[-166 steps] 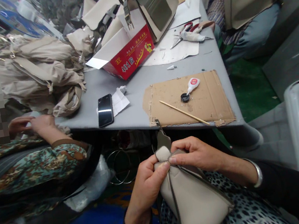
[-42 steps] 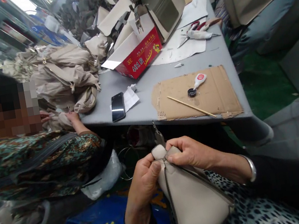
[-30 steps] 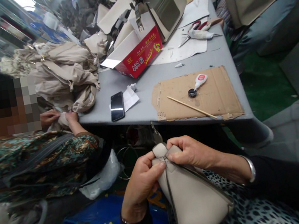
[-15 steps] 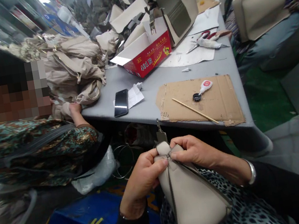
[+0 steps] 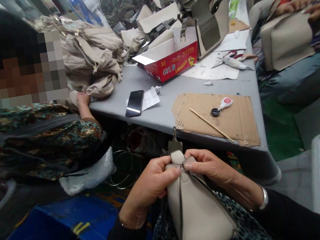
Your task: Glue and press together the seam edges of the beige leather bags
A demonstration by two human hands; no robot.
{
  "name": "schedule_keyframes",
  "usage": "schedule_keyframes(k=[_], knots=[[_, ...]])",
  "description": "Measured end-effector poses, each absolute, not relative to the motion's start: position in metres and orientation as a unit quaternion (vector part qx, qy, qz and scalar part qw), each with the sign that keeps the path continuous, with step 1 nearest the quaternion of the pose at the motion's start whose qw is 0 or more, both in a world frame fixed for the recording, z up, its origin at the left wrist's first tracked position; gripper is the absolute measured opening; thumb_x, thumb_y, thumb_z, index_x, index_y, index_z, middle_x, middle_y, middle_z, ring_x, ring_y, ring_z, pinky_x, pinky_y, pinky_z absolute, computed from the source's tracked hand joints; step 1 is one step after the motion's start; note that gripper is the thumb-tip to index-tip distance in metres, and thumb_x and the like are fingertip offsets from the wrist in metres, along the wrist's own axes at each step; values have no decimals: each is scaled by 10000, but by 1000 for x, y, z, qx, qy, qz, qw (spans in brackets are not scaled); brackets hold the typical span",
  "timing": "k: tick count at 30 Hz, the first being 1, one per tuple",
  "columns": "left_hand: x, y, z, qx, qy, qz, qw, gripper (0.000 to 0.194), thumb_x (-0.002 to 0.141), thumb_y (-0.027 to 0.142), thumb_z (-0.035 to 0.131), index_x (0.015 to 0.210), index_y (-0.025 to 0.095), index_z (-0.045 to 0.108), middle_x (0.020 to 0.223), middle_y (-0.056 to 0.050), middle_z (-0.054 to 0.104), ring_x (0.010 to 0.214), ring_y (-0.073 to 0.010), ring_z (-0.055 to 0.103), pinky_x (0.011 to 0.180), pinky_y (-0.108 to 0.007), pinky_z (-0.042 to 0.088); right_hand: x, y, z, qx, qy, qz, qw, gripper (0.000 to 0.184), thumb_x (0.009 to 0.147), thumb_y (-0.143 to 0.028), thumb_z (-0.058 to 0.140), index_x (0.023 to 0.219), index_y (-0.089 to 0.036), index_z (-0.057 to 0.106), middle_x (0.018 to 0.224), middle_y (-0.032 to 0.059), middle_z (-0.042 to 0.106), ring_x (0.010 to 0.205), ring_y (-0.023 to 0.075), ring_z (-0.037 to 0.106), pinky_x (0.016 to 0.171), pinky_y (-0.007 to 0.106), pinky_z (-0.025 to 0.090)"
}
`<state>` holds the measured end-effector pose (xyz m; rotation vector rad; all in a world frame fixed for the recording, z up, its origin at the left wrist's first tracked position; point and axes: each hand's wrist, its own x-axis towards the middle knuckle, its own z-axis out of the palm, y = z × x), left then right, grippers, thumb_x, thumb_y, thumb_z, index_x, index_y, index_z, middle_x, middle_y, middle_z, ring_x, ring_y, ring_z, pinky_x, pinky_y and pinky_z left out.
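Down on the person's lap stands a pale bag (image 5: 197,216), its top corner pinched from both sides. Left hand (image 5: 147,187) and right hand (image 5: 213,166) are each closed on that corner, thumbs meeting at the seam. Just beyond, the grey counter (image 5: 159,116) carries a cardboard sheet (image 5: 233,120), a wooden stick (image 5: 211,125), a glue bottle (image 5: 224,103) and a phone (image 5: 134,103).

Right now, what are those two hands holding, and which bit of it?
Both hands, left hand and right hand, pinch the top corner of a beige leather bag resting on the lap.
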<state>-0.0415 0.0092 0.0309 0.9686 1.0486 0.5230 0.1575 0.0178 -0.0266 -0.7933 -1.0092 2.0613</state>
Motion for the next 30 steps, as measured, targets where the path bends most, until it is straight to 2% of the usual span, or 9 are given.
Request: schedule_keyframes(k=[7,15,19,24,30], knots=[[-44,8,33,471,490,212,702,386,827,382,658,1088,98,667,658,33,505,440,-62,361,356,-150,252,169,24,-22,-297,-453,787,296,412,823,-518,813,837,-171,593,746,-29,503,647,108,397,618,220,333],[-46,7,33,496,494,213,681,357,809,370,633,1044,102,666,652,41,482,446,-67,355,359,-157,266,169,24,-19,-289,-467,783,292,368,857,-492,793,884,-175,607,767,-25,514,670,114,416,639,222,360],[-47,7,33,499,494,207,681,332,822,374,643,1023,112,678,645,42,486,443,-73,371,359,-163,272,165,22,-16,-320,-456,777,292,351,829,-446,819,849,-172,602,751,-24,533,663,115,436,631,226,366],[-48,5,32,487,467,222,704,360,858,403,650,1078,120,681,647,55,468,437,-66,344,352,-153,278,156,17,-10,-360,-422,770,316,426,734,-460,864,760,-179,546,679,-40,496,606,106,394,580,222,328],[-51,3,28,468,466,234,713,380,858,388,644,1122,117,674,659,49,466,443,-68,332,352,-153,259,150,14,-8,-375,-421,755,335,386,745,-425,834,735,-185,531,655,-47,481,588,106,377,567,225,306]])
